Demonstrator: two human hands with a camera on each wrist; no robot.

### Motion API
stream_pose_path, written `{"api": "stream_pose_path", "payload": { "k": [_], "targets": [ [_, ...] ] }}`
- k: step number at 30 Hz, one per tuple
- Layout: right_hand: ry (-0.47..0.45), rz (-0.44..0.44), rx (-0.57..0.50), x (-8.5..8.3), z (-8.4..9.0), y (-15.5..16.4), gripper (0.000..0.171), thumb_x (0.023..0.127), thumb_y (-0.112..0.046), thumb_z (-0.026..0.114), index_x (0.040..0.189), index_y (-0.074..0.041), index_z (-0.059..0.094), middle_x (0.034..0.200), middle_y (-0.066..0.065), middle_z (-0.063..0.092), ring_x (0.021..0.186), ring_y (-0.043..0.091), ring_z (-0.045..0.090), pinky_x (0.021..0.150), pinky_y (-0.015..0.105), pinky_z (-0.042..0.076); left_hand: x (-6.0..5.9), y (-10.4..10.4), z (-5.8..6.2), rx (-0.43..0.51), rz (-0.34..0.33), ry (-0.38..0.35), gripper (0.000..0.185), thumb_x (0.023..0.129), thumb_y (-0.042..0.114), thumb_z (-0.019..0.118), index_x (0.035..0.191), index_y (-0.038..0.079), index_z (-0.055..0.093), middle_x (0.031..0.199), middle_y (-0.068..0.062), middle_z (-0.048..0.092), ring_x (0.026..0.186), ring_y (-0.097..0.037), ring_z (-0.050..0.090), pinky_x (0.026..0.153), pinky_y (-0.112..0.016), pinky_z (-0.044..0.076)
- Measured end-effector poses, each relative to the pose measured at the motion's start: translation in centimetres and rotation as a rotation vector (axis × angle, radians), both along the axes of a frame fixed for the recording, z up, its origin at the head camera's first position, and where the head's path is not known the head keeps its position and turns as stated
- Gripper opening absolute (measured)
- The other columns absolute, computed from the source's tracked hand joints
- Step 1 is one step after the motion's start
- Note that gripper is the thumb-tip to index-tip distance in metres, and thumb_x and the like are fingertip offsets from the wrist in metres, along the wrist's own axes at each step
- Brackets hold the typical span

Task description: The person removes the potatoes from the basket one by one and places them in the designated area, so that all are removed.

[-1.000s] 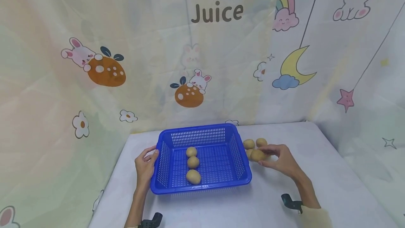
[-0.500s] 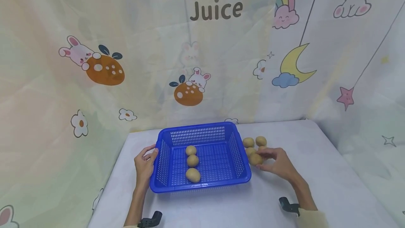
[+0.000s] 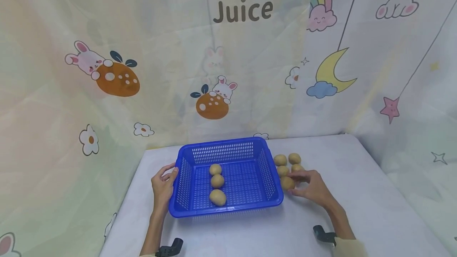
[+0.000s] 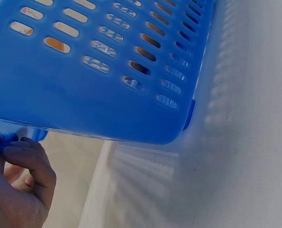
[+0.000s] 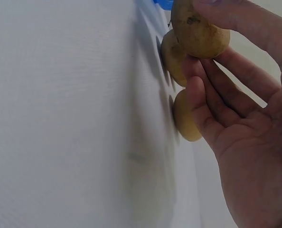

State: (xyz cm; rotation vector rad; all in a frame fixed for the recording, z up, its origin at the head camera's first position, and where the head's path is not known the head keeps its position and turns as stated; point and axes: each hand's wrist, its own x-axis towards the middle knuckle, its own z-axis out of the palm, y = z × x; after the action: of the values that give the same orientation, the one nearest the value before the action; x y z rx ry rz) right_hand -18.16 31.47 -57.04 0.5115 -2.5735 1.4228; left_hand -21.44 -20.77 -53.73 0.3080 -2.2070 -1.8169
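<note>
Drawn slightly toward me since a second ago, the potato [image 3: 287,184] is pinched between the thumb and fingers of my right hand [image 3: 314,190]. Nearest to me, a dark wrist device [image 3: 170,248] shows on each arm. Past them, my left hand [image 3: 163,187] grips the left rim of a blue plastic basket [image 3: 228,211] with slotted walls, which has stayed in place on the white tabletop [image 3: 228,237]. Three potatoes [image 3: 217,197] lie inside, left of centre, in a row running away from me. Outside, the pinched potato is just beside the basket's right wall; I cannot tell whether it touches the tabletop. Beyond it lie four more potatoes [image 3: 280,160], clustered close together. Farthest back hangs a pale fabric backdrop [image 3: 160,102] printed "Juice".
</note>
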Motion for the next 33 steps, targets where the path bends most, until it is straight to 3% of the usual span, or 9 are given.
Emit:
{"api": "stream_pose_path", "payload": {
  "k": [10, 17, 23, 33],
  "targets": [
    [-0.015, -0.007, 0.016, 0.0, -0.6, 0.0, 0.047, 0.075, -0.013, 0.101, 0.119, -0.01, 0.083, 0.11, 0.005, 0.084, 0.09, 0.006, 0.071, 0.086, 0.033, 0.062, -0.1, -0.2, -0.2, 0.004, -0.006, -0.024, 0.043, 0.111, 0.03, 0.066, 0.145, 0.003, 0.067, 0.109, -0.021, 0.082, 0.069, -0.003, 0.073, 0.063, -0.018, 0.057],
    [-0.033, -0.009, 0.017, 0.2, -0.9, 0.0, 0.048, 0.075, -0.013, 0.1, 0.12, -0.01, 0.082, 0.112, 0.006, 0.084, 0.092, 0.006, 0.071, 0.086, 0.032, 0.062, 0.3, 0.2, 0.4, -0.008, 0.0, -0.005, 0.038, 0.11, 0.028, 0.067, 0.14, 0.004, 0.07, 0.1, -0.014, 0.083, 0.069, -0.005, 0.073, 0.063, -0.02, 0.058],
    [-0.019, 0.009, 0.003, 0.2, -0.9, -0.1, 0.049, 0.075, -0.011, 0.1, 0.12, -0.008, 0.082, 0.112, 0.008, 0.084, 0.091, 0.005, 0.072, 0.084, 0.031, 0.063, 0.2, 0.2, 0.2, -0.021, 0.014, 0.002, 0.033, 0.111, 0.025, 0.066, 0.138, 0.005, 0.071, 0.095, -0.009, 0.083, 0.069, -0.006, 0.074, 0.063, -0.02, 0.059],
    [0.003, 0.015, 0.024, 0.1, -1.1, -0.1, 0.049, 0.074, -0.01, 0.1, 0.119, -0.007, 0.082, 0.112, 0.007, 0.084, 0.093, 0.003, 0.072, 0.083, 0.028, 0.063, 0.2, 0.3, 0.2, -0.012, 0.02, 0.013, 0.036, 0.11, 0.025, 0.067, 0.138, 0.001, 0.07, 0.097, -0.015, 0.083, 0.069, -0.006, 0.074, 0.062, -0.02, 0.059]
  ]
}}
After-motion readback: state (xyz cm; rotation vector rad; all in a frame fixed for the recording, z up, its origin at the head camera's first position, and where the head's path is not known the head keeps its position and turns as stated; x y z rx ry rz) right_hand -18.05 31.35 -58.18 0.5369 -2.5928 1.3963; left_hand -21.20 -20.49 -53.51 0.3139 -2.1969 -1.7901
